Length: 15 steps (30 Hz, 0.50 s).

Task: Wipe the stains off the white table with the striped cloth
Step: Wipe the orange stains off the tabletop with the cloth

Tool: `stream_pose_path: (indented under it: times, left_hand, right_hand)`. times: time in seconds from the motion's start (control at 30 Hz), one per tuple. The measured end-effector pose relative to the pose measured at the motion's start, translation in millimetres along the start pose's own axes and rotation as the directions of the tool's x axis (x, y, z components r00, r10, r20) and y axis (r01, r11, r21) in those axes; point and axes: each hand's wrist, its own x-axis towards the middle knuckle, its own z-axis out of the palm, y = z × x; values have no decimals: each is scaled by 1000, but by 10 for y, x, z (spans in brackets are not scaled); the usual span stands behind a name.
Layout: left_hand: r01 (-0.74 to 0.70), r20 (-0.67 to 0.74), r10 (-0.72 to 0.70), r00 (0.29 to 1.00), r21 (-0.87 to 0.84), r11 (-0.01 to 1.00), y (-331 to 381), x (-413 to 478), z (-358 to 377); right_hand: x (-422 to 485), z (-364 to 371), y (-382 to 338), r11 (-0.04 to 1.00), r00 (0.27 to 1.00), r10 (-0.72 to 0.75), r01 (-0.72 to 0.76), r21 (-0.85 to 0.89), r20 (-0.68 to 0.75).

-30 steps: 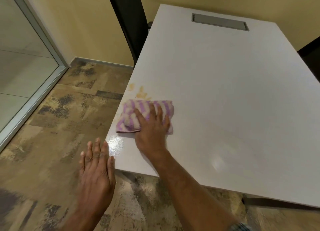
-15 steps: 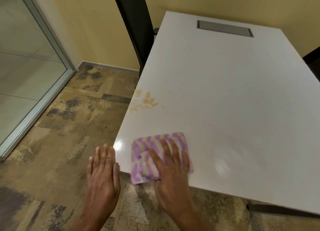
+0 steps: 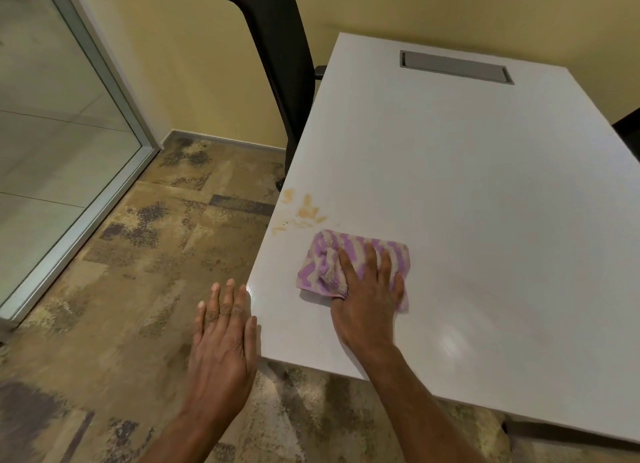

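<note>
The striped cloth [image 3: 348, 249] lay folded on the white table [image 3: 485, 192] a little left of the frame's centre, near the table's left edge, its long axis running roughly left to right and dipping slightly toward the right. The right hand [image 3: 369, 299] pressed down on it from below in the frame, palm flat and fingers straight and spread over the cloth's lower right half, not curled round it; the thumb sat at the cloth's near hem, and whether it nipped the fabric could not be told. The orange-brown stains [image 3: 306, 211] lay up and to the left of that hand, just beyond the cloth's upper left corner and close to the table's left edge, apparently not yet covered by the cloth. The coming stroke therefore seemed to call for a short push away and leftward, stopping short of the edge so the cloth would not slide off. The left hand [image 3: 223, 344] hovered at the lower left, open with fingers straight, holding nothing, over the floor beside the table's near left corner; contact with the edge could not be judged. The right hand was the better placed.
</note>
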Motion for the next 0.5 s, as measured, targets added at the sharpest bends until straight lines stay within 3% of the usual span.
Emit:
stream_pose_path:
  times: [0.5]
  left_hand:
    - [112, 53, -109, 993, -46, 993, 189, 145, 2]
  right_hand:
    - [699, 154, -140, 989, 988, -149, 150, -15, 40]
